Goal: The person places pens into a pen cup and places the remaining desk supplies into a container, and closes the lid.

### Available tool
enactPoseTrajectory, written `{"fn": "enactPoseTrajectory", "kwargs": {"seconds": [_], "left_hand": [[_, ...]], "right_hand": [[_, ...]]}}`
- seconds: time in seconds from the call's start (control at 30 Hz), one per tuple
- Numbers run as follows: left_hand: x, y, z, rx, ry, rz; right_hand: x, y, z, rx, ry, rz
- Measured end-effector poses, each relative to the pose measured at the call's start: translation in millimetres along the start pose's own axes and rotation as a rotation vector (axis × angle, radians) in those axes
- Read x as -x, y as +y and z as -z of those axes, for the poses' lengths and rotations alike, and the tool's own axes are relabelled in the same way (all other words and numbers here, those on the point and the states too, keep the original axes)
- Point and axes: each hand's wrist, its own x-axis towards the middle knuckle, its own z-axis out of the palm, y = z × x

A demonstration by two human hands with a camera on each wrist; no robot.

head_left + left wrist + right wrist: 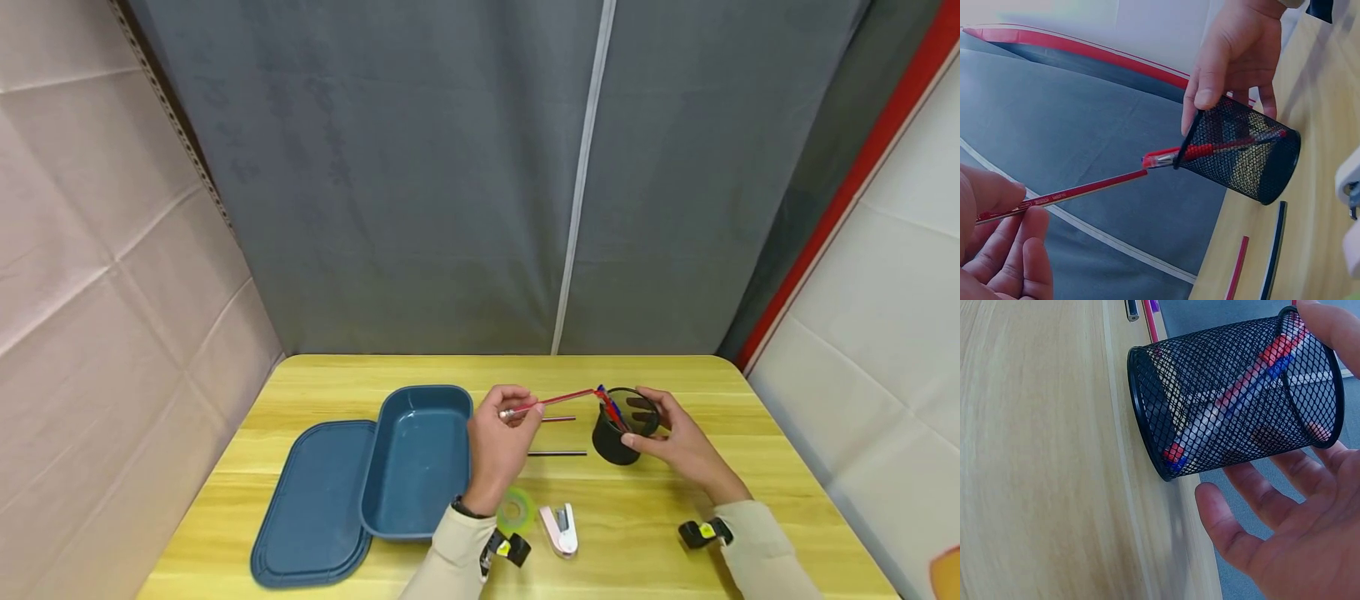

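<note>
My left hand [498, 450] pinches a red pencil [566, 397] near its eraser end, between thumb and fingers. The pencil's other end points right, at the mouth of a black mesh pen cup [609, 442]. Around the cup's rim, my right hand [686, 450] has its thumb in front and fingers behind. A red pen [1200, 150] and a blue pen [1279, 365] lean inside the cup, their tops at the rim. In the left wrist view the pencil tip appears close to the red pen; whether they touch I cannot tell.
A second red pencil [561, 418] and a black pencil [558, 453] lie on the table between the hands. Nearer are a green tape roll [529, 508] and a white-pink stapler [567, 542]. Left stand a blue box [415, 525] and its lid [315, 500]. A grey curtain [412, 208] hangs behind.
</note>
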Motion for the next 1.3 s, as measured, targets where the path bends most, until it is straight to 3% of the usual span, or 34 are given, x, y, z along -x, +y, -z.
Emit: {"fn": "enactPoseTrajectory", "kwargs": {"seconds": [0.3,0.7,1.3], "left_hand": [[-8.3,5.7,-4.1,0.018,0.036,-0.01],[-17.1,10.6,-19.5,0.078,0.006,0.005],[-17.7,-1.5,-48.0,0.073,-0.065,0.022]], "right_hand": [[0.5,-1.8,0.3,-0.015,-0.005,0.003],[0.9,-1.4,-0.9,-0.008,0.003,-0.007],[0.4,-2.1,-2.0,-0.015,0.012,-0.017]]}}
